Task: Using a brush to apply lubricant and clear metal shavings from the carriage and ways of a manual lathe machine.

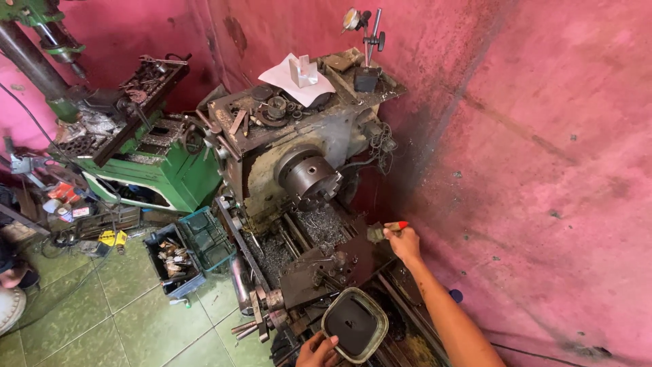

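My right hand (404,243) grips a small paintbrush (384,231) with a red-tipped handle, bristles pointing left over the back of the lathe carriage (326,268). Metal chips (319,225) lie on the bed just in front of the brush, below the round chuck (307,178). My left hand (316,351) holds the near rim of a dirty rectangular tray (356,323) at the bottom of the view, beside the carriage. The tray's dark inside looks bare.
The lathe headstock (292,129) carries loose tools, a white cloth and a dial gauge on a stand (367,47). A pink wall (530,156) runs close on the right. A green machine (149,170) and crates of parts (187,251) stand on the tiled floor at left.
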